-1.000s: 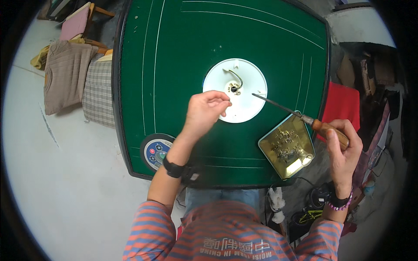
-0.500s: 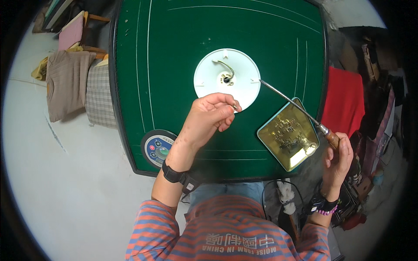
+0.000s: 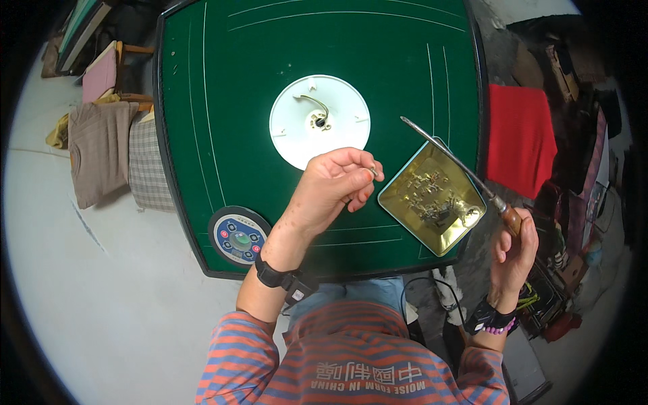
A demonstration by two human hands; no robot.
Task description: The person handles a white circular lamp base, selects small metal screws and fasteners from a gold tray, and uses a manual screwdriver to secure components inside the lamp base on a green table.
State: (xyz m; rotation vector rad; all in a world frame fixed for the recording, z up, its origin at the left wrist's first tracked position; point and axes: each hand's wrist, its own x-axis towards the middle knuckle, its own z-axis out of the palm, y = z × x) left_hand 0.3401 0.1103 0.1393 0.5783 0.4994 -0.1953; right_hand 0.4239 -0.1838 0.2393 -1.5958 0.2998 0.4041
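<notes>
Nearest my remote viewpoint, a coral-and-blue striped shirt (image 3: 351, 354) spreads between two forearms, a black strap (image 3: 271, 275) on the left wrist and a purple bead bracelet (image 3: 499, 331) on the right. The person's right hand (image 3: 514, 255) curls around the brown wooden handle of a long steel-shafted screwdriver (image 3: 472, 178); I cannot tell whether the tip touches anything. The left hand (image 3: 329, 189) pinches a small metal piece (image 3: 374, 172) between thumb and forefinger, the other fingers loosely bent. Below the screwdriver, I see a four-sided gold-coloured metal tin (image 3: 442, 238) holding loose small metal fittings (image 3: 432, 199). A round control panel with a blue face (image 3: 239, 236) sits just beside the left forearm. Farther in, a round white dish (image 3: 289, 143) lies on the green felt tabletop (image 3: 236, 135), a short bent wire (image 3: 317, 101) at its hub, the left hand overlapping its near edge in my view. Past the table's right edge is a red cloth (image 3: 520, 138); past the left, a plaid cloth (image 3: 152, 165), a taupe knitted garment (image 3: 101, 152) and, farthest, a pink seat (image 3: 100, 74).
</notes>
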